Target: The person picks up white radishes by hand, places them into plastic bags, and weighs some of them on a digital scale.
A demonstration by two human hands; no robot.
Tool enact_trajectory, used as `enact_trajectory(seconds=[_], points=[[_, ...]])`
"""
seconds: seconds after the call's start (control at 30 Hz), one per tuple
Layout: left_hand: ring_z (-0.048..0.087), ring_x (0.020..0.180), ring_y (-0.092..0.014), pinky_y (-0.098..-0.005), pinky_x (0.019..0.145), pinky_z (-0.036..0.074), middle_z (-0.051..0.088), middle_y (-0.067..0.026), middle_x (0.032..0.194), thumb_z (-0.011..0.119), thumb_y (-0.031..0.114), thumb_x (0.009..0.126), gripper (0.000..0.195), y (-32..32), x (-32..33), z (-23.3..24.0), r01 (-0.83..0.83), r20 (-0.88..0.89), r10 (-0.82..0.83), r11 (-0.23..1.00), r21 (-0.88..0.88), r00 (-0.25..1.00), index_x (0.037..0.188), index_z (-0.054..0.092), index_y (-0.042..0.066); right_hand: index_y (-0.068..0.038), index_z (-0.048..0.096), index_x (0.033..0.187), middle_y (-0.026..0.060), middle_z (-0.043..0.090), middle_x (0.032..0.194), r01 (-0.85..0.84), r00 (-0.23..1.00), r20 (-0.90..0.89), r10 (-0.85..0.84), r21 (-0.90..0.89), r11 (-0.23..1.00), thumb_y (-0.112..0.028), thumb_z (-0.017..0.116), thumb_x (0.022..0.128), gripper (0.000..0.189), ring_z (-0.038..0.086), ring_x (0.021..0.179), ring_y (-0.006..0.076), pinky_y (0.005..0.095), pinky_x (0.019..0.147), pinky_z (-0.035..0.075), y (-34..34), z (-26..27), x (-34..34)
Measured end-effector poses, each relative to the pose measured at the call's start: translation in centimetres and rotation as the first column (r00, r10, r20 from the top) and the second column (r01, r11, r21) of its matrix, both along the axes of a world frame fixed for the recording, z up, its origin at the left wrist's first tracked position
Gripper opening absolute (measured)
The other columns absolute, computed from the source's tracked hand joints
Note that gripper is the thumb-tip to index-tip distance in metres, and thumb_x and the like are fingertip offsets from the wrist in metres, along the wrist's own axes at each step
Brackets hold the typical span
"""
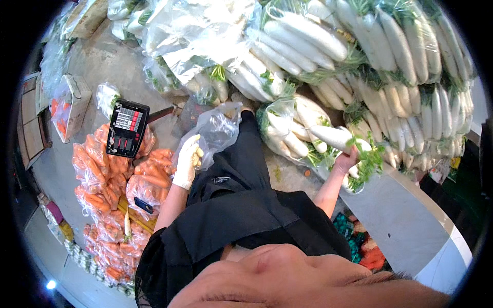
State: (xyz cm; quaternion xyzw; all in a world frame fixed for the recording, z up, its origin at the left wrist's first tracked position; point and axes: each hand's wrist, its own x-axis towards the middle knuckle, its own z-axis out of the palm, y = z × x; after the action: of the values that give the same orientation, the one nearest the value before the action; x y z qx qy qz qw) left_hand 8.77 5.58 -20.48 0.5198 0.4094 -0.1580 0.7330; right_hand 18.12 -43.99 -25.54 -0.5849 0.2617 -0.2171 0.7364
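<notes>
My left hand (pixel 188 159), in a pale glove, is at a clear plastic bag (pixel 219 125), its fingers curled against the bag's near side. At the right, my bare right hand (pixel 348 158) grips a white radish (pixel 329 136) near its leafy end. Green leaves (pixel 371 161) hang around that hand. Just beyond the radish in my hand, an open-looking plastic bag of white radishes (pixel 287 134) lies on the floor. Loose radish leaves and more pale radishes show beside and below my right hand, partly covered.
Bagged white radishes (pixel 396 46) are heaped across the far side and right. Bagged carrots (pixel 92 163) are piled at the left, with a black scale keypad (pixel 128 128) and a phone (pixel 143 205) among them. A white basket (pixel 79 104) stands farther left. A grey ledge (pixel 400 215) runs at the right.
</notes>
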Motion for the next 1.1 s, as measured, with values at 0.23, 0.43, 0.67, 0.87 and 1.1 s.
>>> enact_trajectory(seconds=[0.23,0.43,0.67,0.87,1.1], points=[[0.034,0.044,-0.004,-0.0178,0.041,0.031,0.049,-0.0005,0.067,0.045,0.031,0.090,0.041,-3.4,7.7,6.6,0.203,0.272,-0.157,0.968,-0.150,0.949,0.125,0.048,0.009,0.001,0.046,0.117,0.0182,0.057,0.096,-0.657,0.576,0.507,0.641,0.754,-0.007,-0.052,0.059,0.066,0.074,0.059,0.074,0.0291,0.0402,0.059,0.053,13.2,6.4,6.8],[0.029,0.039,-0.003,-0.0172,0.036,0.025,0.051,0.0005,0.066,0.037,0.043,0.093,0.051,1.6,8.6,11.2,0.188,0.361,-0.130,0.973,-0.131,0.924,0.133,0.037,0.012,0.005,0.042,0.115,0.0139,0.044,0.084,-0.286,0.501,0.653,0.568,0.744,-0.603,-0.053,0.050,0.073,0.073,0.047,0.054,0.0220,0.0282,0.042,0.045,30.1,7.6,1.0],[0.035,0.044,-0.001,-0.0138,0.038,0.027,0.049,0.0024,0.068,0.044,0.032,0.092,0.046,2.6,6.5,16.9,0.339,0.479,-0.293,0.941,-0.009,0.827,0.133,0.040,0.010,0.003,0.034,0.125,0.0159,0.046,0.103,-0.095,0.435,0.786,0.439,0.524,-0.846,-0.044,0.049,0.083,0.065,0.053,0.071,0.0257,0.0360,0.058,0.051,35.7,8.3,-1.8],[0.030,0.044,-0.002,-0.0139,0.042,0.026,0.046,0.0040,0.065,0.043,0.031,0.091,0.049,0.1,1.9,19.5,0.587,0.482,-0.521,0.809,0.017,0.704,0.134,0.038,0.009,0.002,0.035,0.126,0.0161,0.046,0.109,-0.255,0.469,0.725,0.505,0.658,-0.708,-0.044,0.047,0.084,0.062,0.054,0.080,0.0273,0.0381,0.065,0.050,39.3,5.0,0.1],[0.032,0.040,0.000,-0.0128,0.037,0.025,0.045,0.0018,0.062,0.054,0.050,0.079,0.084,-0.9,-2.2,22.7,0.456,0.626,-0.241,0.866,-0.206,0.741,0.134,0.027,-0.007,0.000,0.036,0.126,0.0164,0.046,0.116,-0.453,0.723,0.464,0.512,0.878,-0.157,-0.043,0.045,0.086,0.059,0.054,0.090,0.0292,0.0406,0.073,0.049,41.3,-2.4,6.0]])
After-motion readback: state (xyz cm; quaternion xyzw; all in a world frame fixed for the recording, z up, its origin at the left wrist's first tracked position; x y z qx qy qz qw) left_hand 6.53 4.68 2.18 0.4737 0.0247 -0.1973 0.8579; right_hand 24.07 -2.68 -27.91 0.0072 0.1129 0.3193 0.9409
